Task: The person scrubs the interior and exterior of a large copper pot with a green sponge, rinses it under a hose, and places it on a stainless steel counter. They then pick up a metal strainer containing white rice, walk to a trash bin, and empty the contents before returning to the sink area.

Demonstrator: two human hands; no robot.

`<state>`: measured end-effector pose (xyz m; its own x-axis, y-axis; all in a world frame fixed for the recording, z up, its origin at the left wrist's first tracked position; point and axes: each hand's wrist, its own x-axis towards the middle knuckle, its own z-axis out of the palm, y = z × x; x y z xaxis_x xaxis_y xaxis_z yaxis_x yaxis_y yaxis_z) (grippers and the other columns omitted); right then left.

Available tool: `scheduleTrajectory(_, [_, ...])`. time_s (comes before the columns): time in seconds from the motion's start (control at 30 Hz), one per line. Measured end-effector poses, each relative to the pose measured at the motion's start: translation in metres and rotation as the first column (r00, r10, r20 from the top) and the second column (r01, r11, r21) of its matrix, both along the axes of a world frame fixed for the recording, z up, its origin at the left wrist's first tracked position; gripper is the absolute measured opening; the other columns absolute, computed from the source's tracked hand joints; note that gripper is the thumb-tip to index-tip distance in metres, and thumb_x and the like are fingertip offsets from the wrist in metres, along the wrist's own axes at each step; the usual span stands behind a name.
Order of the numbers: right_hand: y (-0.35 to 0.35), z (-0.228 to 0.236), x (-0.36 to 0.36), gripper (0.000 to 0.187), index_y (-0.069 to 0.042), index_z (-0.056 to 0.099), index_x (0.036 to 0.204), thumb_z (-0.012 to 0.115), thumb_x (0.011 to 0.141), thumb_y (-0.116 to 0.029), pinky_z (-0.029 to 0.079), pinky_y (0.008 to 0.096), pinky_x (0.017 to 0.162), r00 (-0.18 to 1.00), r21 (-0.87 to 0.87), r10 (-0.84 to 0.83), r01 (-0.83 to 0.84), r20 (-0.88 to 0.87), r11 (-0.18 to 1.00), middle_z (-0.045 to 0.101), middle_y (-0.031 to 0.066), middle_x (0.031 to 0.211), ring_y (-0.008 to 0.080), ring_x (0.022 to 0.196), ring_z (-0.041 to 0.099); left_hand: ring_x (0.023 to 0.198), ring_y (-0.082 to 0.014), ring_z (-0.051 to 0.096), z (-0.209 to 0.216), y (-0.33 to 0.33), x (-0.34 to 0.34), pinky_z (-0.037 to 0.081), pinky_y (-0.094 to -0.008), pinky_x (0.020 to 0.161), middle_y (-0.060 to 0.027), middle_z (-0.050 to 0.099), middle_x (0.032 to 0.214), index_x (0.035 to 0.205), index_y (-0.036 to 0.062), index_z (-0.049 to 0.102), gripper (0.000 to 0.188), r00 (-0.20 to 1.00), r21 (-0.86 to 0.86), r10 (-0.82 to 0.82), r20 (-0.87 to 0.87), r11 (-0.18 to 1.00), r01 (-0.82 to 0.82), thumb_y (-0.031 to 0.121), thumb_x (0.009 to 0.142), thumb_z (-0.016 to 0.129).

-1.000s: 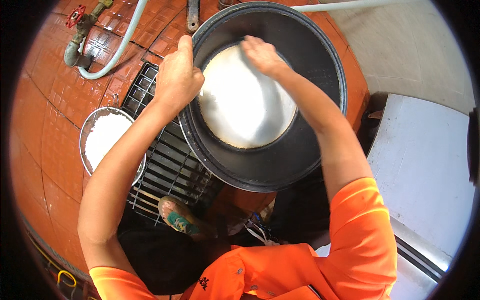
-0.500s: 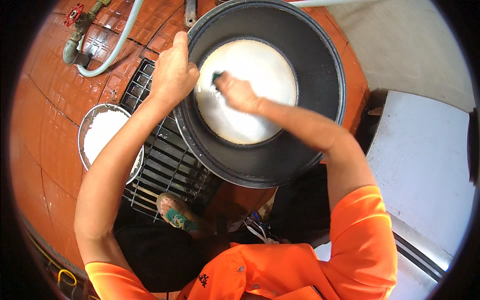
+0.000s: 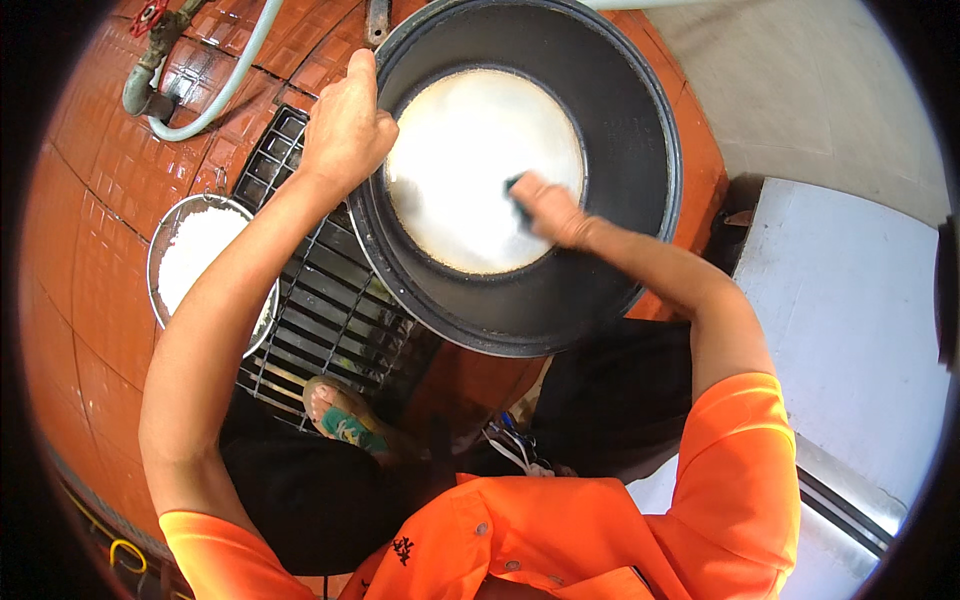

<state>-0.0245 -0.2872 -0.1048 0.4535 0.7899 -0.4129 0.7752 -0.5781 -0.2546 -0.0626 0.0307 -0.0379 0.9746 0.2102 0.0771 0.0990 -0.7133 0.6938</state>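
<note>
A large round pot (image 3: 620, 120) with dark walls and a pale, shiny bottom is tilted open toward me. My left hand (image 3: 345, 130) is closed over its left rim, thumb pointing up along the edge. Inside, at the lower right of the bottom, my right hand (image 3: 552, 212) presses a dark green scouring pad (image 3: 519, 198) against the surface. The pad is partly covered by my fingers and slightly blurred.
Left of the pot, a round mesh strainer (image 3: 152, 265) holds white grains. A black floor grate (image 3: 330, 305) runs beneath my left arm over red tiles. A pipe with a red valve (image 3: 150, 15) and a pale hose (image 3: 258, 45) are behind; a metal cabinet (image 3: 840, 330) stands right.
My right hand has swept the scouring pad from the left part of the pot bottom to the lower right. My left hand keeps its hold on the rim.
</note>
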Motion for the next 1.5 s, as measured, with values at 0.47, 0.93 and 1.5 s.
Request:
scheduleTrajectory(0.47, [0.150, -0.047, 0.003, 0.015, -0.006, 0.060, 0.088, 0.055, 0.074, -0.008, 0.050, 0.0411, 0.072, 0.998, 0.587, -0.034, -0.006, 0.056, 0.810, 0.059, 0.0126, 0.096, 0.0295, 0.086, 0.057, 0.080, -0.0499, 0.056, 0.007, -0.004, 0.002, 0.042, -0.0536, 0.074, -0.0327, 0.057, 0.077, 0.098, -0.0034, 0.039, 0.032, 0.999, 0.001, 0.007, 0.031, 1.000, -0.007, -0.003, 0.068, 0.049])
scheduleTrajectory(0.93, [-0.005, -0.014, -0.069, 0.026, 0.010, 0.048, 0.101, 0.048, 0.079, -0.004, 0.055, 0.0345, 0.055, 0.890, 0.049, 0.432, -0.430, -0.149, 0.902, 0.053, 0.0227, 0.090, 0.0266, 0.070, 0.061, 0.078, -0.0498, 0.056, 0.007, -0.007, 0.003, 0.042, -0.0544, 0.075, -0.0318, 0.057, 0.073, 0.091, -0.0034, 0.039, 0.026, 1.000, -0.055, 0.023, 0.016, 0.998, -0.022, -0.004, 0.067, 0.048])
scheduleTrajectory(1.5, [0.188, 0.122, -0.023, 0.018, 0.007, 0.052, 0.092, 0.053, 0.082, -0.008, 0.044, 0.0274, 0.037, 0.156, -0.010, -0.394, 0.922, -0.906, 0.386, 0.057, 0.0103, 0.071, 0.0147, 0.048, 0.053, 0.078, -0.0383, 0.060, 0.003, 0.005, -0.003, 0.044, -0.0433, 0.075, -0.0213, 0.063, 0.080, 0.098, 0.0051, 0.058, 0.030, 0.992, -0.509, 0.120, -0.047, 0.851, -0.127, 0.029, 0.081, 0.058])
